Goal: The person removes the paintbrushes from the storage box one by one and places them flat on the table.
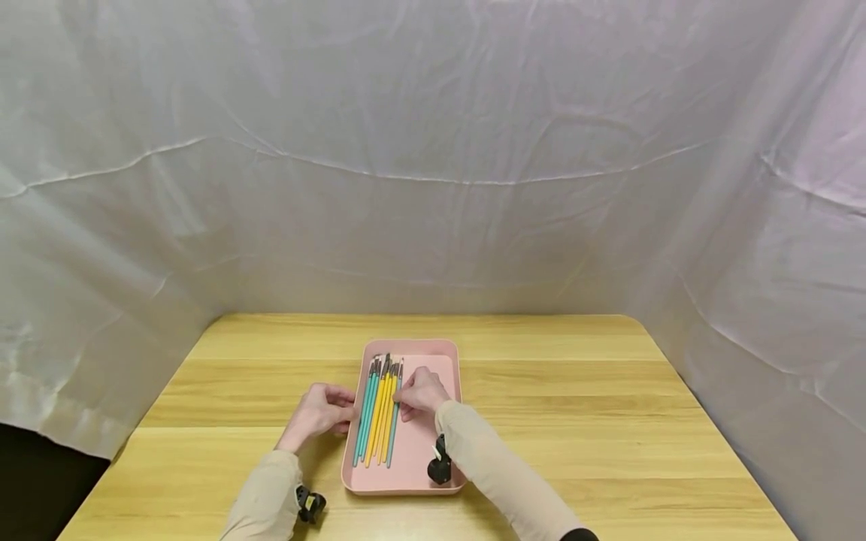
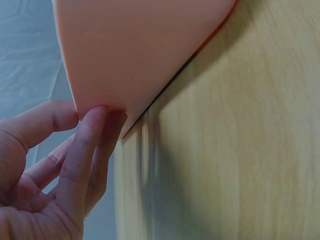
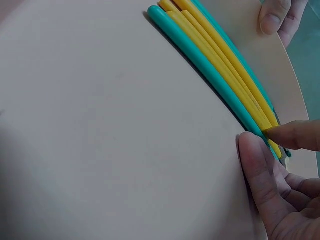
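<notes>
- Pink tray (image 1: 409, 467) sits on the table (image 1: 609, 421), short of its far edge; the brushes lie in it along its left edge, bristles towards the tray's far edge.
- Progress, as I judge it: mostly done. Handles lie side by side, grouped by colour; the outermost, the blue-green brush (image 1: 392, 436), is not yet let go, and lining it up seems to be what is left.
- Right hand (image 1: 421, 392): thumb and forefinger nearly closed, pinching that brush.
- Left hand (image 1: 321, 411): thumb inside, fingers outside, pinching the tray's left edge.
- Count: one tray, one blue-green brush, at least two teal brushes (image 1: 363, 421), at least three yellow brushes (image 1: 376, 421); overlap hides the exact number.
</notes>
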The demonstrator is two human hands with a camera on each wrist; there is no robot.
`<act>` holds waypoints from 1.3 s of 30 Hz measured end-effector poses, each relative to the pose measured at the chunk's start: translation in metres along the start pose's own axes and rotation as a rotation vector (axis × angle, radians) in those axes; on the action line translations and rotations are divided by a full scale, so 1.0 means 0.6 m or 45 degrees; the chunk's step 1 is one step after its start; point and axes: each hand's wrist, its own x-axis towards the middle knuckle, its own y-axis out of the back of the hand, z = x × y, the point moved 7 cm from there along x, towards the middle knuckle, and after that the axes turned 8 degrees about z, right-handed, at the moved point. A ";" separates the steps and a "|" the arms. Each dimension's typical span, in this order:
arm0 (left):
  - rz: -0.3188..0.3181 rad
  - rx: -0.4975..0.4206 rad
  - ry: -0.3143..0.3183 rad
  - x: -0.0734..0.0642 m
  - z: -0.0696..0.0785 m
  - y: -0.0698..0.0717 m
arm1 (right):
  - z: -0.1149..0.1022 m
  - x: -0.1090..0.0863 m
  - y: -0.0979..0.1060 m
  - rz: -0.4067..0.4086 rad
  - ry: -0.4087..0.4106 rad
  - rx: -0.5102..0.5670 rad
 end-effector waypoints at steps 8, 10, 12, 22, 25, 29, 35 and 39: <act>-0.011 -0.016 0.001 0.000 -0.002 -0.001 | 0.003 0.002 -0.002 -0.013 -0.022 0.026; -0.008 -0.016 0.000 0.000 -0.002 -0.001 | 0.002 0.002 -0.002 -0.007 -0.017 0.009; -0.006 -0.017 0.001 0.001 -0.003 -0.001 | 0.002 0.002 -0.003 0.004 -0.014 -0.016; -0.004 -0.024 0.007 -0.002 -0.003 -0.004 | 0.005 0.011 -0.006 0.096 -0.031 -0.160; -0.004 -0.027 0.006 -0.002 -0.003 -0.004 | 0.005 0.010 -0.005 0.122 -0.026 -0.187; -0.004 -0.030 0.000 -0.001 -0.003 -0.003 | 0.004 0.011 -0.004 0.139 -0.016 -0.206; -0.004 -0.030 0.001 0.001 -0.002 -0.004 | 0.003 0.007 0.000 0.111 0.023 -0.154; 0.001 -0.021 0.000 0.002 -0.002 -0.004 | 0.002 0.003 0.004 0.062 0.043 -0.091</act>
